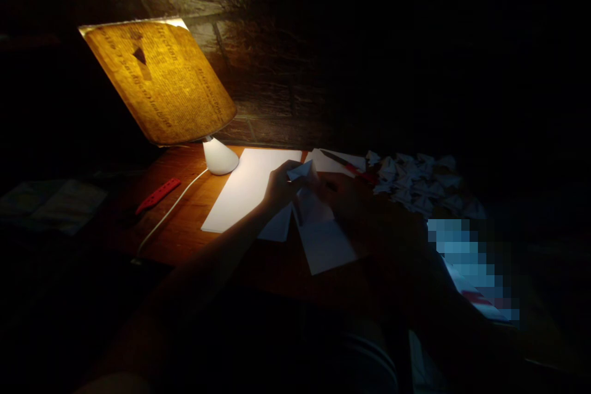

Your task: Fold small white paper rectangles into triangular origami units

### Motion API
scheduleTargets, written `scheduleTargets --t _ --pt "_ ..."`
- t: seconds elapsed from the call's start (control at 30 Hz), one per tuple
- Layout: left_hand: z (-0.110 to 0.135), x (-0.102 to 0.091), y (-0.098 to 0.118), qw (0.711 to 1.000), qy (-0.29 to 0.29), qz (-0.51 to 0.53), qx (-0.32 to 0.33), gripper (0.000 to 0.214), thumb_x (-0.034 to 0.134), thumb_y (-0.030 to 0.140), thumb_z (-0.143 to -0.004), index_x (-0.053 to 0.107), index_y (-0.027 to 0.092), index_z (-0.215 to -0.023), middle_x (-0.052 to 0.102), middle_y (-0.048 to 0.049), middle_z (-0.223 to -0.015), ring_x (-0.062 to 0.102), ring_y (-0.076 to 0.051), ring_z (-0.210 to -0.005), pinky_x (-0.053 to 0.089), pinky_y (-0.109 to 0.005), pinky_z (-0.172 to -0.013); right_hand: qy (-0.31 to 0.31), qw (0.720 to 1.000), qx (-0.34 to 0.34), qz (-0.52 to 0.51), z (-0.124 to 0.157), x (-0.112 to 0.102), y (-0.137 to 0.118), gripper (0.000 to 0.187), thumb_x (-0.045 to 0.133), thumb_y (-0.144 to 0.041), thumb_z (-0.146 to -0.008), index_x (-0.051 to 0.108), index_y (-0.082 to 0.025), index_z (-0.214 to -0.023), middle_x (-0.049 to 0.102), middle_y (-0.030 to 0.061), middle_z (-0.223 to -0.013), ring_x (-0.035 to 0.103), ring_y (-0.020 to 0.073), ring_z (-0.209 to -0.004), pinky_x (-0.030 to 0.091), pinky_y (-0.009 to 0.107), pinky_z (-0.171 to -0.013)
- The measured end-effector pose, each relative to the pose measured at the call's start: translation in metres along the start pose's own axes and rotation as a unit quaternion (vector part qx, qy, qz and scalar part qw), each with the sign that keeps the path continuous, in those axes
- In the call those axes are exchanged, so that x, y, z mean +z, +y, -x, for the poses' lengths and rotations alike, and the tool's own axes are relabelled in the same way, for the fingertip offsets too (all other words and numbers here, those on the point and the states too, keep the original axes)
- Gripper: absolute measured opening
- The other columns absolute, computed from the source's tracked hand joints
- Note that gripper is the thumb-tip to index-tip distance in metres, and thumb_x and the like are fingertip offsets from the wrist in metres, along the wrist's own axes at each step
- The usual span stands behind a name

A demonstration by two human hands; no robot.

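The scene is dark, lit only by a lamp. My left hand [278,188] pinches the top corner of a small folded white paper piece [305,173] held just above the wooden table [194,221]. My right hand [348,196] sits in shadow right beside it, fingers curled against the same paper. Under both hands lie white paper sheets [323,240]. A larger white sheet [247,188] lies flat to the left of my hands.
A table lamp [164,83] with a printed yellow shade and white base stands at the back left, its cord [168,212] trailing forward. A red ruler-like strip [157,195] lies left. Red-handled scissors [353,167] and a pile of folded paper pieces [418,184] lie right.
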State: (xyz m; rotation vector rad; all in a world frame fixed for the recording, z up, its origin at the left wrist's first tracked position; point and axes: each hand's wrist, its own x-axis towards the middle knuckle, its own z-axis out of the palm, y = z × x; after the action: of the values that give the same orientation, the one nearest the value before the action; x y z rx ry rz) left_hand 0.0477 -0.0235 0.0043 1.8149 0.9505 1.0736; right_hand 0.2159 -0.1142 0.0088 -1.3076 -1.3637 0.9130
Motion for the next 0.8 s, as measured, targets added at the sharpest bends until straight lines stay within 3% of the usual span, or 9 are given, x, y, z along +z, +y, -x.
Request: scheduleTargets --t 0.1,0.27,0.37,0.43,0.57,0.67,0.8 --pt "0.004 0.0 0.005 0.999 -0.018 -0.036 0.005 0.03 0.079 0.03 -0.076 0.074 0.016 -0.101 0.077 -0.003 -0.084 0.067 -0.018 -0.074 0.05 -0.024 -0.064 -0.002 1.0 -0.02 0.006 0.0 0.002 0.0 0.044 0.07 -0.063 -0.087 0.065 -0.022 -0.071 0.06 0.0012 -0.066 0.052 0.0177 -0.066 0.038 0.03 -0.057" --pt "0.01 -0.002 0.011 0.992 -0.061 -0.04 0.105 0.041 0.068 0.024 -0.086 0.072 0.019 -0.126 0.079 -0.0112 -0.116 0.071 -0.022 -0.093 0.057 -0.03 -0.076 0.005 1.0 -0.008 -0.024 -0.005 0.004 0.007 0.046 0.071 -0.067 -0.085 0.066 -0.023 -0.073 0.062 0.0024 -0.067 0.055 0.02 -0.069 0.042 0.031 -0.059" --pt "0.013 -0.002 0.008 0.99 -0.066 -0.023 0.124 0.05 0.068 0.019 -0.086 0.067 0.02 -0.136 0.077 -0.0076 -0.093 0.069 -0.02 -0.079 0.058 -0.032 -0.077 -0.005 0.998 0.0 -0.062 -0.006 0.004 0.007 0.049 0.073 -0.07 -0.081 0.065 -0.022 -0.075 0.065 0.0025 -0.072 0.054 0.0178 -0.067 0.042 0.031 -0.059" --pt "0.013 -0.001 0.005 0.992 -0.056 0.005 0.116 0.055 0.068 0.016 -0.086 0.063 0.019 -0.14 0.07 -0.0027 -0.077 0.065 -0.018 -0.069 0.057 -0.031 -0.073 -0.013 0.996 0.013 -0.084 -0.005 0.005 0.005 0.049 0.074 -0.069 -0.079 0.064 -0.021 -0.076 0.063 0.0018 -0.072 0.053 0.0162 -0.064 0.041 0.03 -0.058" --pt "0.008 0.001 0.0 0.992 -0.034 0.1 0.072 0.056 0.073 0.018 -0.08 0.062 0.019 -0.135 0.066 0.002 -0.069 0.06 -0.015 -0.059 0.052 -0.026 -0.061 0.009 0.998 0.036 -0.048 0.001 0.005 -0.003 0.045 0.075 -0.064 -0.082 0.062 -0.022 -0.072 0.054 -0.002 -0.061 0.047 0.014 -0.057 0.035 0.028 -0.051" --pt "0.003 0.0 -0.001 0.984 -0.003 0.178 0.022 0.048 0.078 0.02 -0.073 0.066 0.018 -0.119 0.069 0.0008 -0.074 0.063 -0.014 -0.063 0.051 -0.025 -0.061 0.001 1.0 0.025 -0.009 0.004 0.002 -0.005 0.036 0.079 -0.054 -0.081 0.066 -0.022 -0.076 0.064 0.0012 -0.07 0.055 0.0167 -0.063 0.042 0.029 -0.056" --pt "-0.002 -0.005 -0.001 0.965 0.049 0.254 -0.05 0.045 0.086 0.025 -0.064 0.066 0.019 -0.105 0.072 -0.001 -0.084 0.067 -0.016 -0.071 0.053 -0.025 -0.064 -0.03 0.999 0.039 -0.02 0.003 0.0 -0.001 0.027 0.081 -0.04 -0.075 0.074 -0.022 -0.094 0.077 0.0079 -0.092 0.069 0.0247 -0.082 0.054 0.036 -0.069"
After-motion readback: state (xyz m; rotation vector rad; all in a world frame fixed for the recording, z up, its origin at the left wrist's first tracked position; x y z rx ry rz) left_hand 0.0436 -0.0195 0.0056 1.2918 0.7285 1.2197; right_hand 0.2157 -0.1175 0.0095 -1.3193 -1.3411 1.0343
